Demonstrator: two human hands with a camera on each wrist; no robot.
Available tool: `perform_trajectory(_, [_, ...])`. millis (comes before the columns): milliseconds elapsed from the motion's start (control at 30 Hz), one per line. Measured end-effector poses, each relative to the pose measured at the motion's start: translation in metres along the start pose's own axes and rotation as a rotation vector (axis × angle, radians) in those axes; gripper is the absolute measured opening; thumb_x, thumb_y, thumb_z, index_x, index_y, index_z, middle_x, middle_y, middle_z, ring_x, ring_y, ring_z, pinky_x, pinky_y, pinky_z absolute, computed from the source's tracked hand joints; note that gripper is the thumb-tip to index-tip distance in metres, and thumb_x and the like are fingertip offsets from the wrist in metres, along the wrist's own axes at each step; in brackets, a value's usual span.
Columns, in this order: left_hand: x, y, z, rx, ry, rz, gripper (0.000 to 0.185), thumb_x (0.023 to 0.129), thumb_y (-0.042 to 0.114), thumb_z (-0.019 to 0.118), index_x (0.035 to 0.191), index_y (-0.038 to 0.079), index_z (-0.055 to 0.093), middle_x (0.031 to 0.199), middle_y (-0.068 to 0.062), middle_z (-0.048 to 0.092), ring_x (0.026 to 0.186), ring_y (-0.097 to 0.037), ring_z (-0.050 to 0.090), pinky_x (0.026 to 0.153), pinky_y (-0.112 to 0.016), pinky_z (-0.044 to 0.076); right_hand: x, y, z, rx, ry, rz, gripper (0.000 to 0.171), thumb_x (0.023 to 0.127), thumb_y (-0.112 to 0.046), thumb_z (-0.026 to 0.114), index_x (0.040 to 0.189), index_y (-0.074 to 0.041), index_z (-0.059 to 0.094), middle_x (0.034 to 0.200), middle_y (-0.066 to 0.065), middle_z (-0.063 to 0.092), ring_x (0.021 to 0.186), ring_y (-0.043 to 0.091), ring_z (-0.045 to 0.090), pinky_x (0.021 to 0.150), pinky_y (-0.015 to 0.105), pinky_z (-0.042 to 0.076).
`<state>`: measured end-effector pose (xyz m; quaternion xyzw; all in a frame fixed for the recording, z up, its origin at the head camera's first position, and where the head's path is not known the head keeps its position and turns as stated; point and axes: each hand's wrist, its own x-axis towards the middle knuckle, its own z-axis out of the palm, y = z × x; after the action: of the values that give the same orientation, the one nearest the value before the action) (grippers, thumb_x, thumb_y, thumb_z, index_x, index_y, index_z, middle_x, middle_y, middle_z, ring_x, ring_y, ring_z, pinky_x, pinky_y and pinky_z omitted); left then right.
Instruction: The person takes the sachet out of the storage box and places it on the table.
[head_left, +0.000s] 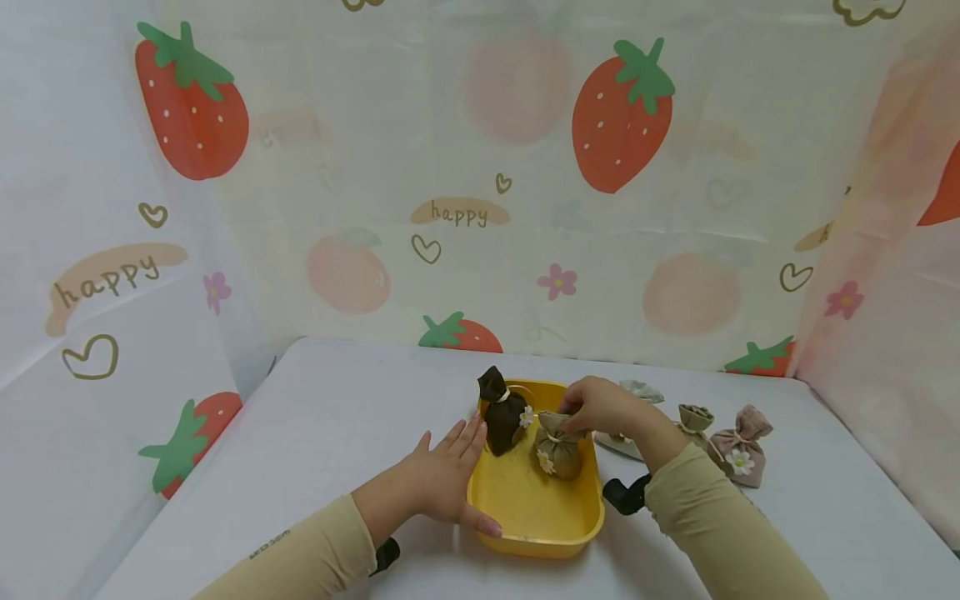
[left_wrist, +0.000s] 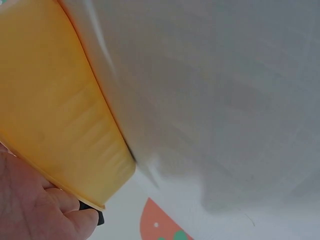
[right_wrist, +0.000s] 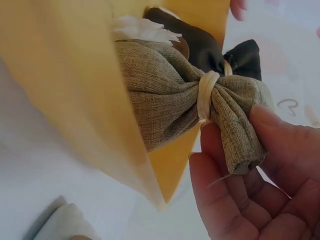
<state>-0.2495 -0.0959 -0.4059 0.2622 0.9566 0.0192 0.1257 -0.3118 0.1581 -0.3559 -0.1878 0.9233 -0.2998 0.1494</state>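
We read "happy" twice on the strawberry-print backdrop (head_left: 525, 250): once centre-back (head_left: 459, 214), once on the left panel (head_left: 108, 279). Small print on the left sleeve (head_left: 270, 543) is illegible. Nothing else readable.

Head camera looks down from above; both wrist cameras sit close, sharing the yellow tray (head_left: 536, 533) (left_wrist: 55, 115) (right_wrist: 60, 90).

Yellow tray (head_left: 525, 508), dark brown pouch (head_left: 501, 415) with white flower, olive-green pouch (head_left: 558, 450) tied with cream cord, pink pouch (head_left: 741, 454), white bench (head_left: 337, 417), strawberry-and-heart patterned backdrop (head_left: 480, 167), beige sleeves (head_left: 712, 517)
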Motion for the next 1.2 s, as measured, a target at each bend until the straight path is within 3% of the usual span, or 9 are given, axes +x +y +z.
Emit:
perform_trajectory(267, [-0.002,0.001,-0.002,-0.006,0.009,-0.002,0.128,0.056,0.088,0.044,0.148,0.01,0.002,0.153,-0.006,-0.007,0.14,-0.025,0.001,0.103,-0.061,0.011,0.0,0.0,0.001,0.054,0.015,0.025,0.004,0.081,-0.005,0.067,0.079,-0.004,0.064,0.071,0.004,0.059,0.063,0.017,0.057,0.061,0.03,0.05])
perform_trajectory(567, [-0.003,0.002,-0.004,-0.015,0.0,0.0,0.127,0.057,0.087,0.046,0.148,0.01,0.002,0.153,-0.006,-0.007,0.14,-0.026,0.001,0.103,-0.062,0.011,0.001,0.003,0.0,0.024,0.094,0.011,0.009,0.081,-0.006,0.067,0.073,-0.008,0.063,0.066,0.002,0.058,0.06,0.015,0.055,0.06,0.029,0.049])
perform_trajectory(933, [-0.002,0.001,-0.003,-0.015,0.003,0.001,0.128,0.056,0.087,0.045,0.148,0.01,0.002,0.153,-0.006,-0.008,0.14,-0.025,0.0,0.103,-0.062,0.011,-0.008,-0.002,-0.009,0.07,0.116,-0.059,0.006,0.083,-0.009,0.066,0.078,-0.008,0.064,0.069,0.001,0.06,0.062,0.015,0.056,0.062,0.029,0.049])
perform_trajectory(1200, [-0.002,0.001,-0.003,-0.019,0.005,0.004,0.127,0.057,0.087,0.046,0.148,0.01,0.001,0.153,-0.006,-0.008,0.14,-0.026,0.0,0.102,-0.062,0.011,-0.016,-0.006,-0.021,0.129,0.151,-0.052,0.005,0.086,-0.01,0.063,0.085,-0.005,0.065,0.077,0.004,0.062,0.068,0.016,0.057,0.065,0.03,0.05])
